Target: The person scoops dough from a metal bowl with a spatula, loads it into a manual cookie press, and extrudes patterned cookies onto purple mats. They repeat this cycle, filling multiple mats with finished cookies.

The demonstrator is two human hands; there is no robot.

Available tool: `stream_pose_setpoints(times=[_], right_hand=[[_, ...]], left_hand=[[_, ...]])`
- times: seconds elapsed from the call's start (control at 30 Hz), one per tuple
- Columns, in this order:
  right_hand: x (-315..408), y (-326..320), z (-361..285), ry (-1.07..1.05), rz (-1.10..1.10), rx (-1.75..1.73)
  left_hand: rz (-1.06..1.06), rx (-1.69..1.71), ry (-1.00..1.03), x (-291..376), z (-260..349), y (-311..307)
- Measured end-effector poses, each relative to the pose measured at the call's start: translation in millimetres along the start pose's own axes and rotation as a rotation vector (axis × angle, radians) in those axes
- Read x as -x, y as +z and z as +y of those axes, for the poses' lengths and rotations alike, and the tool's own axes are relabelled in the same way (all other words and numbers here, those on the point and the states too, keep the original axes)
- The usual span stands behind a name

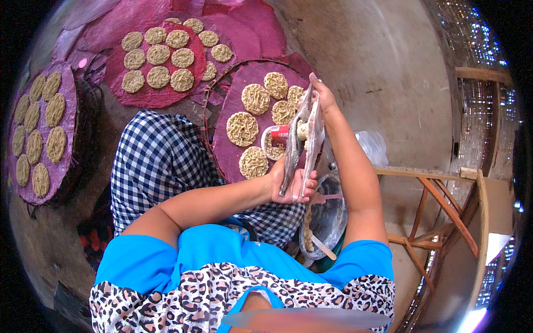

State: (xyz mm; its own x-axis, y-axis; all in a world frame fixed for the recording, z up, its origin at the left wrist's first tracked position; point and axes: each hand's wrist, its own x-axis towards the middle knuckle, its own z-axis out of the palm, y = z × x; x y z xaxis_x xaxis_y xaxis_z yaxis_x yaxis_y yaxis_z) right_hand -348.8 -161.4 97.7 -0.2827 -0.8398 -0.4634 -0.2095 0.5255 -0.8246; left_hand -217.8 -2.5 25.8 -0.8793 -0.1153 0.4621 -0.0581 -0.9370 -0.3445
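Both my hands hold a two-armed hand press [295, 143], its long grey and whitish arms smeared with dough. The arms stand slightly apart, with pale dough [302, 131] showing between them. My right hand [324, 93] grips the upper ends. My left hand [296, 183] cups the lower ends, palm up with the fingers curled. Under the press, a purple sheet [225, 133] covers a round rimmed tray. Several round coils of dough strands [242, 129] lie on it. Beside the press sits a white plastic tub [270, 152] with a red, printed label and dough scraps inside.
A metal basin [331, 216] with dough, a wooden stick [324, 247] and a pink utensil [327, 198] stands at my right side. More dough coils lie on a red sheet [112, 83] and a left-hand purple tray [66, 166]. A wooden frame [447, 204] and plastic bag [370, 147] are at right.
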Motion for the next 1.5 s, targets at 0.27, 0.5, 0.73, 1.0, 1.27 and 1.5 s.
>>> stream_pose_setpoints(times=[0.27,0.5,0.73,1.0,1.27,1.5], right_hand=[[3.5,-30.7,21.6,0.098,0.135,0.032],[14.1,-3.2,31.3,0.065,0.059,0.05],[11.2,-1.9,13.7,0.02,0.232,0.07],[4.2,-7.0,36.6,0.002,0.244,0.06],[34.7,-63.9,8.8,-0.178,0.237,-0.058],[100.3,-41.1,86.2,-0.451,-0.147,0.113]], left_hand=[[0.143,0.038,-0.073,-16.6,-11.9,-4.8],[0.334,0.011,-0.031,1.5,-27.8,1.6],[0.342,-0.023,-0.022,-5.0,-5.1,4.0],[0.4,-0.101,0.007,7.5,-12.5,-7.0],[-0.121,0.035,-0.185,-16.6,-12.5,-18.6],[-0.178,-0.228,-0.399,-13.1,-47.0,9.0]])
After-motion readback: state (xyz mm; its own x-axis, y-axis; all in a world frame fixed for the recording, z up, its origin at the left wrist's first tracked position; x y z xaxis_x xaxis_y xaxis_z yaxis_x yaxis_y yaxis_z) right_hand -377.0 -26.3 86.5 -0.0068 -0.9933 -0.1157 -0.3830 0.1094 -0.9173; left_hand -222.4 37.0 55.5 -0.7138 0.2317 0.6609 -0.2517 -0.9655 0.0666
